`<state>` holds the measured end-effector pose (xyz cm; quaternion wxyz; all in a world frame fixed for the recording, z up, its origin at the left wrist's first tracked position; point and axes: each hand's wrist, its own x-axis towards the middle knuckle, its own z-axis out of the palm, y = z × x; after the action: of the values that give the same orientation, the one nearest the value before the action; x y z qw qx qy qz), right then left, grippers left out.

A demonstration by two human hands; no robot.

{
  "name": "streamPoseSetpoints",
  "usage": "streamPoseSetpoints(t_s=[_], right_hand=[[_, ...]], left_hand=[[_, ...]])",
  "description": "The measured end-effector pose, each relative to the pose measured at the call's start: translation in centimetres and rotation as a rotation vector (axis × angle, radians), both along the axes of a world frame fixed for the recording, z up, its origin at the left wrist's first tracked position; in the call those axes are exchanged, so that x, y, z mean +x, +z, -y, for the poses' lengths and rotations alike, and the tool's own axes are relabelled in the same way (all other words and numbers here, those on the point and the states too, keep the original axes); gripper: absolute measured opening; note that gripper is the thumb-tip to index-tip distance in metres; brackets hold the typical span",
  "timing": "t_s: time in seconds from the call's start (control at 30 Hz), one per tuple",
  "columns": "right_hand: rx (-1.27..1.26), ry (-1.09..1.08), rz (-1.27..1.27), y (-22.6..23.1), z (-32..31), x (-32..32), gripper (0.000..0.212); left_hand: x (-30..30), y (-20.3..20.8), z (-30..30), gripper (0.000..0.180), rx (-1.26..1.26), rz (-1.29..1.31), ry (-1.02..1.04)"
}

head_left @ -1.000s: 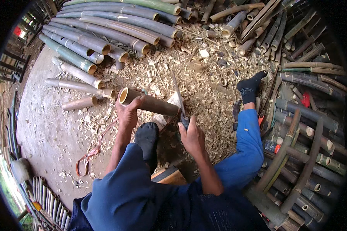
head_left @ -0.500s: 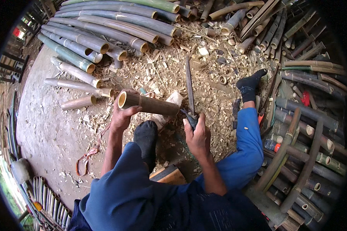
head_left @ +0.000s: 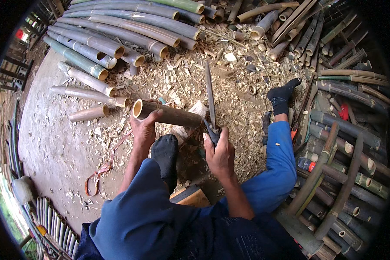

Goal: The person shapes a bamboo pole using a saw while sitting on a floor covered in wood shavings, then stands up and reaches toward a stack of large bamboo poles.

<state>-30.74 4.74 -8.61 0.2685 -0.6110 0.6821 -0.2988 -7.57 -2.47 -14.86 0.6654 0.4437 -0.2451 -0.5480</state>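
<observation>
In the head view, a short bamboo section (head_left: 167,115) is seen lying crosswise at the middle of the scene, its hollow open end turned to the left. It is clasped from above by the left hand (head_left: 144,130), whose grip is closed over the tube near that open end, the fingers curled across the top and the forearm reaching up from the near edge. The dark handle of a long blade (head_left: 209,97) is enclosed by the right hand (head_left: 221,154), its grip clenched; the blade is held upright in the picture, pointing toward the far side, with its lower part set against the right end of the bamboo section. A black-socked foot (head_left: 164,154) is placed just near of the tube, between the two forearms. The spot where blade meets bamboo is partly covered by the right hand and cannot be made out clearly. The floor (head_left: 56,147) is strewn with chips, and stacked bamboo poles (head_left: 117,34) are laid at the far left.
</observation>
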Motion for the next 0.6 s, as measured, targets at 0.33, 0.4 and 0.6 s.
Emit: streamPoseSetpoints(t_s=[0.33,0.4,0.6], right_hand=[[0.203,0.015,-0.144,-1.2,0.5,-1.7,0.041],[0.114,0.002,-0.016,0.5,0.9,-0.7,0.035],[0.446,-0.009,-0.234,-8.8,-0.6,-2.1,0.044]], left_hand=[[0.7,1.0,0.3,0.059,-0.110,0.078,-0.305],[1.8,0.7,-0.4,0.061,-0.091,0.061,-0.320],[1.5,2.5,0.1,0.067,-0.111,0.183,-0.425]])
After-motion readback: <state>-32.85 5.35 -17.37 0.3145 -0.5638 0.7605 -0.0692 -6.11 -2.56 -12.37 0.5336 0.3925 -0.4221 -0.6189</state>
